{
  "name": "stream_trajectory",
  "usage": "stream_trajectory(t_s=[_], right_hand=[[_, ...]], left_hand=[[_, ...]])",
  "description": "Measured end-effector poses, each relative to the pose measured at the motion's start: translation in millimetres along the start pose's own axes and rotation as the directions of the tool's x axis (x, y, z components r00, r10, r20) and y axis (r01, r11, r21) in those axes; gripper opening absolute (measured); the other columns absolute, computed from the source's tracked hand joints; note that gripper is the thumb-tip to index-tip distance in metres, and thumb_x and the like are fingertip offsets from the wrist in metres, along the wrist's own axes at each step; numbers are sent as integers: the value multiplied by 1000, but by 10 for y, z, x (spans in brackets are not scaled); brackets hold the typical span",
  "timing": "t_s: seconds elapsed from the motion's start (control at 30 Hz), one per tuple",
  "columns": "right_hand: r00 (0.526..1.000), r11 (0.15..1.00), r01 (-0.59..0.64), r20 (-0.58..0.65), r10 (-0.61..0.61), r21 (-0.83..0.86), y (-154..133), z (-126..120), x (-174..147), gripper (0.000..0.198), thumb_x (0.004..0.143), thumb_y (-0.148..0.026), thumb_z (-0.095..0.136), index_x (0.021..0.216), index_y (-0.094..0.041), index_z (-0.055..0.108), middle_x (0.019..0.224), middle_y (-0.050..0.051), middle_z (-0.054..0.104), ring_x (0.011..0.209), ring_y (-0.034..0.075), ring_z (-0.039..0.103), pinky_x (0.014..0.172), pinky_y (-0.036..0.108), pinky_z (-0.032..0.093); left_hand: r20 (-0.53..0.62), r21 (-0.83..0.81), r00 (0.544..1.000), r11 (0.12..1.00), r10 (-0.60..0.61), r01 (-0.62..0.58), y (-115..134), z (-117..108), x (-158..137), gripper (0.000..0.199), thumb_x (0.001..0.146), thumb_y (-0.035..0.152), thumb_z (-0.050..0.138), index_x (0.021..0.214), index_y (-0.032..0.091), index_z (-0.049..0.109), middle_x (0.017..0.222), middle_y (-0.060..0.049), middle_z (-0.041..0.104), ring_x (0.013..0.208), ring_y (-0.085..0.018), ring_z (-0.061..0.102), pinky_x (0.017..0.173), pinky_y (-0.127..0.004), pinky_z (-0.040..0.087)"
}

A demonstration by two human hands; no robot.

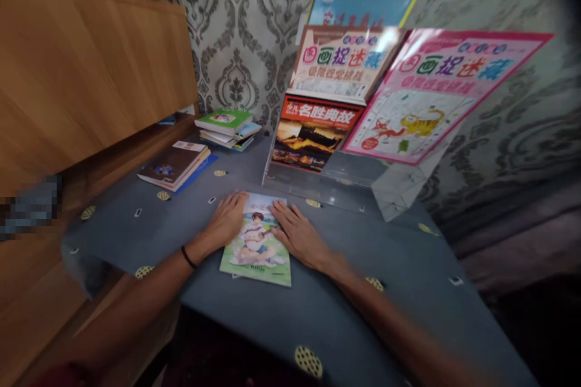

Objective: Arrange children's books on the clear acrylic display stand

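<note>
A thin booklet [256, 257] lies on the cloth-covered table, its cover showing a seated figure playing a guitar on green grass. My left hand [229, 217] rests flat along the booklet's upper left edge, fingers stretched out. On its upper right side lies my right hand [299, 233], palm down with the fingers extended over the cover. A dark band [189, 257] circles my left wrist. Neither hand grips anything; both press or rest on the booklet.
Behind my hands stands a clear book rack [327, 184] holding several books, among them a pink picture book [408, 109] and a red-and-black book [313, 133]. Two piles, a brown-covered book [170, 166] and a green-topped stack [224, 122], sit left. A wooden cabinet [91, 72] borders the table.
</note>
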State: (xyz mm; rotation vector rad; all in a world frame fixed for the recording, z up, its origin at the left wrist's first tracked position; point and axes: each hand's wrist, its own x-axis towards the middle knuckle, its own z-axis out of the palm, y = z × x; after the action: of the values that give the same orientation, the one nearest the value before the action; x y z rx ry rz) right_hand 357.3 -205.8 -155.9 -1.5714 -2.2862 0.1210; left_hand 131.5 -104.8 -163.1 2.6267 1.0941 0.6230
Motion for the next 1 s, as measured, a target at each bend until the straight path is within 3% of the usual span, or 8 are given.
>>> stream_trajectory(t_s=[0.17, 0.33, 0.6, 0.8, 1.0], right_hand=[[997, 998, 33, 67, -37, 60, -312, -111, -300, 56, 103, -42, 42, 157, -27, 32, 162, 5, 32, 151, 26, 28, 125, 51, 21], [987, 989, 113, 108, -123, 92, -610, -125, -503, 63, 102, -39, 48, 159, -26, 24, 163, 7, 31, 152, 28, 24, 125, 58, 16], [939, 948, 295, 147, -311, 120, -1079, -48, -389, 61, 99, -44, 54, 154, -23, 36, 157, 7, 43, 149, 24, 32, 127, 50, 11], [889, 914, 378, 220, -402, 145, -1178, -119, -254, 53, 102, -42, 51, 147, -16, 46, 159, 7, 41, 150, 25, 30, 127, 51, 11], [903, 939, 283, 275, -330, 196, -1110, -160, -310, 56, 103, -46, 43, 153, -20, 38, 160, 6, 39, 151, 23, 27, 127, 51, 13]], left_hand=[[21, -14, 1000, 1000, -19, 19, 26, -39, 16, 57, 84, 4, 39, 139, 14, 50, 149, -17, 51, 142, -28, 42, 116, -49, 32], [19, -49, 999, 998, -39, 40, 65, -76, 24, 53, 86, 6, 37, 136, 14, 53, 148, -17, 52, 141, -28, 43, 116, -48, 32], [-13, -47, 999, 998, -39, 39, 68, -54, 13, 50, 88, 6, 36, 134, 12, 54, 147, -19, 52, 139, -29, 44, 116, -49, 32], [-32, -55, 999, 998, -38, 36, 67, -50, 23, 49, 87, 5, 38, 133, 13, 54, 145, -19, 54, 137, -29, 48, 113, -50, 36], [23, 74, 999, 997, -26, 24, 135, -105, 11, 52, 87, 1, 35, 135, 10, 51, 145, -18, 54, 136, -25, 49, 113, -47, 39]])
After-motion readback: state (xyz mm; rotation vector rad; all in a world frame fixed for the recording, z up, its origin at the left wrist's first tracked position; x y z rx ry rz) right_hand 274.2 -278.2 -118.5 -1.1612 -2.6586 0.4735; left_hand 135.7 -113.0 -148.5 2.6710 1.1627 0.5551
